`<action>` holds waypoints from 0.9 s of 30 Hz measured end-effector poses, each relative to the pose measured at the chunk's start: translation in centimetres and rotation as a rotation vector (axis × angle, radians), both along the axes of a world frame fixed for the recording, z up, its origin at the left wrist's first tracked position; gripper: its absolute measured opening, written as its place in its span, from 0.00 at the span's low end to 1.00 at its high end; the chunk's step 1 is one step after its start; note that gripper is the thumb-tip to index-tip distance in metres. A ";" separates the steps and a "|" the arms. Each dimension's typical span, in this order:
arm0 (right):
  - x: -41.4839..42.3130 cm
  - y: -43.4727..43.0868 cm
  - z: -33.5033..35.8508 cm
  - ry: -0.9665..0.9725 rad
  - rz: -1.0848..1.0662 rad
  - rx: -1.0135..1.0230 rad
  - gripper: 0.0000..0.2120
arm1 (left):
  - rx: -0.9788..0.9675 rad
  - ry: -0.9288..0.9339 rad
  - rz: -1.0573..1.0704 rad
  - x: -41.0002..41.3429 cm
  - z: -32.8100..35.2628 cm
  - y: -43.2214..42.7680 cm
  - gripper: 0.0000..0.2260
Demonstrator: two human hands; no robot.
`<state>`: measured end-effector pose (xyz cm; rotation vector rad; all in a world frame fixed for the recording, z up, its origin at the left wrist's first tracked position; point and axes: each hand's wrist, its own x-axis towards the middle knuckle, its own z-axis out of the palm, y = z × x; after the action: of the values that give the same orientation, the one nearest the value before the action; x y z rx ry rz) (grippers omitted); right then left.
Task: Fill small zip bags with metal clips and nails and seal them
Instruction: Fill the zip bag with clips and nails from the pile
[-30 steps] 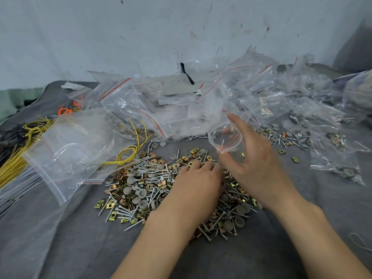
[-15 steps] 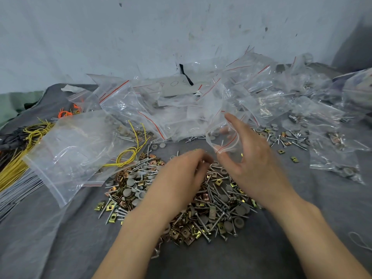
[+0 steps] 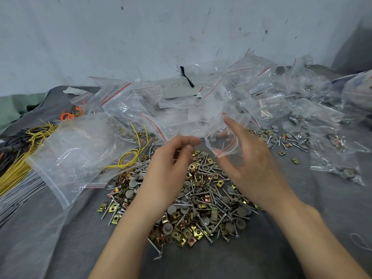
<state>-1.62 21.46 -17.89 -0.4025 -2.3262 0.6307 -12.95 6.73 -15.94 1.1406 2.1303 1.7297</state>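
**Hand pose.** The left hand (image 3: 169, 168) is raised over the pile of nails and clips (image 3: 203, 200), back of the hand toward the camera. Its fingers are curled inward and the thumb tip meets the fingertips at the top. The right hand (image 3: 251, 164) is raised just beside it, palm turned toward the left hand. Its thumb and a curled finger pinch the red-striped mouth of the small zip bag (image 3: 223, 143), and the index finger (image 3: 233, 127) points up behind the bag. The bag mouth is held open in a loop, facing the left fingertips and close to them.

**Location of parts.** The small zip bag hangs in the air above the far edge of the pile. The pile lies on the grey-covered worktop (image 3: 60, 238), directly under both hands, and contains nails, brass-coloured clips and grey round caps.

**Limits of visibility.**
- It cannot be determined whether the left fingers enclose any part, because the fingertips hide the space between them.
- Both forearms are cut off by the lower frame edge.
- The wrists cover the centre of the pile.
- The heap of clear bags (image 3: 181, 109) behind the hands overlaps so densely that single bags are hard to separate.
- The writing on the card (image 3: 177, 87) in that heap is not legible.
- The yellow wires (image 3: 128, 158) run partly under a large clear bag (image 3: 76, 150).
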 end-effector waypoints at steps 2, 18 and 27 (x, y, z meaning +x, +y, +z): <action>0.0 0.0 0.1 -0.001 0.003 -0.007 0.32 | 0.019 -0.035 -0.023 0.0 0.2 0.1 0.10; -0.2 -0.4 0.0 0.011 0.040 0.023 0.32 | 0.107 -0.036 0.039 0.4 1.4 0.4 0.02; -0.4 -0.8 -0.1 -0.034 0.069 0.061 0.34 | -0.054 0.347 0.026 0.8 2.1 0.6 0.03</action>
<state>-2.00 20.65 -18.01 -0.3082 -2.3936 0.5879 -12.19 7.31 -13.83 1.4972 2.3758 1.5663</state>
